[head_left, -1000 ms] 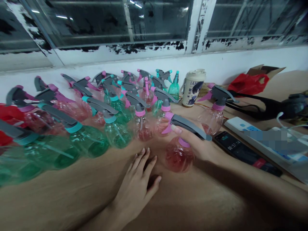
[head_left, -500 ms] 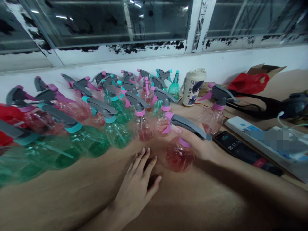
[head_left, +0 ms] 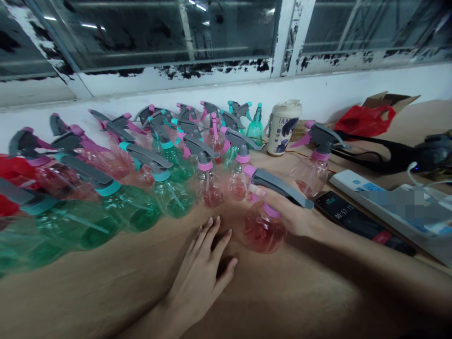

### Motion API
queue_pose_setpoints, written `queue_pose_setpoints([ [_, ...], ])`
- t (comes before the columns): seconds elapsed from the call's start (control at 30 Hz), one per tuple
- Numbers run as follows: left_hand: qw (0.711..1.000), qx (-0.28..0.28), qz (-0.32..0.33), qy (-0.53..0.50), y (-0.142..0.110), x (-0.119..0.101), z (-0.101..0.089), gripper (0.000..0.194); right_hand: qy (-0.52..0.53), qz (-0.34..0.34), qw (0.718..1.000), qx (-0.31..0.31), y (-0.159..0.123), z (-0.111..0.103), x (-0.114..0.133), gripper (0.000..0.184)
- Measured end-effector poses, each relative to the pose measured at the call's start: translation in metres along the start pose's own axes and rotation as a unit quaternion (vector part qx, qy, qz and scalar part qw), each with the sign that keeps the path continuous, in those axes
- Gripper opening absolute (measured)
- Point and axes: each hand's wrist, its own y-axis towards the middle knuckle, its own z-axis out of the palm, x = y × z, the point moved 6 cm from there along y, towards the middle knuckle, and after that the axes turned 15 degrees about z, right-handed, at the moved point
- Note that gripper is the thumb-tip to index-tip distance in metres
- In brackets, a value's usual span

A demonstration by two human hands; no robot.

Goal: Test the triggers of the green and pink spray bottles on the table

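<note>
The pink spray bottle point(head_left: 263, 228) stands upright on the brown table point(head_left: 106, 292), just in front of the massed bottles and near the table's middle. Its body is clear pink plastic; a pink collar joins it to a grey spray head point(head_left: 280, 187) whose long lever points right.

The right hand point(head_left: 287, 214) grasps this bottle at the neck, below the grey head. The fingers are wrapped round the collar, and one fingertip point(head_left: 257, 190) lies against the front of the head where the pink trigger sits.

The left hand point(head_left: 203, 273) lies palm down on the table, just left of the bottle and apart from it. Its fingers are released, spread and extended toward the bottles; it holds nothing.

Behind and to the left, a group of pink and green spray bottles point(head_left: 165, 188) crowds the table as far as the white wall point(head_left: 335, 94). One further pink bottle point(head_left: 312, 165) stands alone to the right, behind the held one.

A printed cup with a lid point(head_left: 282, 127) stands near the wall. A dark phone point(head_left: 339, 212) with a lit timer lies flat right of the right hand. Beyond it lie a white power strip point(head_left: 356, 186), a black strap point(head_left: 381, 157) and a red bag point(head_left: 363, 120) beside a cardboard box point(head_left: 388, 100)
</note>
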Motion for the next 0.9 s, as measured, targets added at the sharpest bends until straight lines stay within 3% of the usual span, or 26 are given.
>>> queue_pose_setpoints([
  [0.23,1.000,0.004,0.000,-0.002,0.000,0.000,0.001,0.045,0.016,0.003,1.000,-0.005,-0.002,0.001,0.004,0.012],
  [0.9,1.000,0.028,0.002,-0.001,0.001,0.001,0.004,0.048,0.025,-0.014,0.999,-0.017,-0.003,0.000,-0.006,0.027],
])
